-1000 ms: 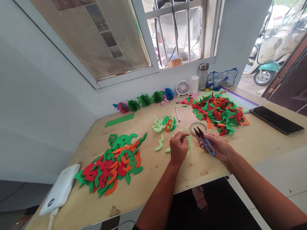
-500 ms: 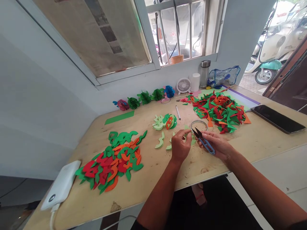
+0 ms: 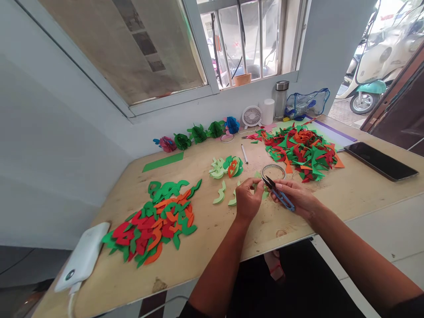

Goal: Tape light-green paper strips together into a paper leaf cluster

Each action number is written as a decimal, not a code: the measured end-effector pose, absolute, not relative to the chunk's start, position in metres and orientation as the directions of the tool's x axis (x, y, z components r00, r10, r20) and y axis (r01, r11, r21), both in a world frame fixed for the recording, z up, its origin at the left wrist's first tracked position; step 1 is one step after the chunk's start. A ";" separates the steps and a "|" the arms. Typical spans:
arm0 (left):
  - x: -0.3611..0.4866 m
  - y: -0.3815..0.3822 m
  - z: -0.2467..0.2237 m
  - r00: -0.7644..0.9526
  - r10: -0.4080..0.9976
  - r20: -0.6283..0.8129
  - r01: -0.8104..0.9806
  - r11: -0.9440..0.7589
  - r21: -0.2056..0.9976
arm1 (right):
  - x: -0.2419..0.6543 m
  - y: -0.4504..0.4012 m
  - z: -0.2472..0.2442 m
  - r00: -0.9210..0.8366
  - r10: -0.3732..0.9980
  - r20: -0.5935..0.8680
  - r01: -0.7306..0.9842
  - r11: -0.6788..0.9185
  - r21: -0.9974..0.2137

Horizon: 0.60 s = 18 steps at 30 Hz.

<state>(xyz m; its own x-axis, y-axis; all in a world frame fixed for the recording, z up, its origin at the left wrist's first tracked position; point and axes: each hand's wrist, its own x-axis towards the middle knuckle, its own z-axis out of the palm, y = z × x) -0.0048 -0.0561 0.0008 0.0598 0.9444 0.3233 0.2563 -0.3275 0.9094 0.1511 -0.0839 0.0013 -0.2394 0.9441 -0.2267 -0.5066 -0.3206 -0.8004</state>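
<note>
In my right hand (image 3: 298, 196) is a pair of thread snips (image 3: 284, 199) with blue handles and dark blades, the tips pointing up and left. My left hand (image 3: 248, 198) is closed in a pinch, its fingertips right at the blade tips. Whatever it pinches is too small to make out. A roll of clear tape (image 3: 273, 167) lies just beyond the blades. Partly behind my left hand are light green paper pieces, one curved piece (image 3: 220, 194) showing whole to its left. Farther back sits a small stack of light green cutouts (image 3: 217, 168) beside green and orange ones.
Red, green and orange cutouts (image 3: 155, 225) are heaped on the left. Paper scraps (image 3: 304, 152) pile up at the right, near a phone (image 3: 380, 160). A white pen (image 3: 244, 153), folded paper ornaments (image 3: 198, 134), a small fan (image 3: 251, 116) and a power bank (image 3: 82, 256) also lie about.
The view has shifted slightly. The snips' blades have come a little closer to my left fingertips, and both hands keep their grip.
</note>
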 end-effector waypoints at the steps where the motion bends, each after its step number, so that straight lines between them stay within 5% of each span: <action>1: -0.005 -0.056 0.001 0.054 0.947 0.316 0.252 -0.319 0.913 | 0.151 -0.084 0.001 -0.243 0.944 -0.223 -0.504 -0.320 -0.802; 18: -0.006 -0.056 0.004 0.073 0.962 0.262 0.228 -0.272 0.935 | 0.154 -0.086 0.001 -0.309 0.932 -0.188 -0.498 -0.327 -0.803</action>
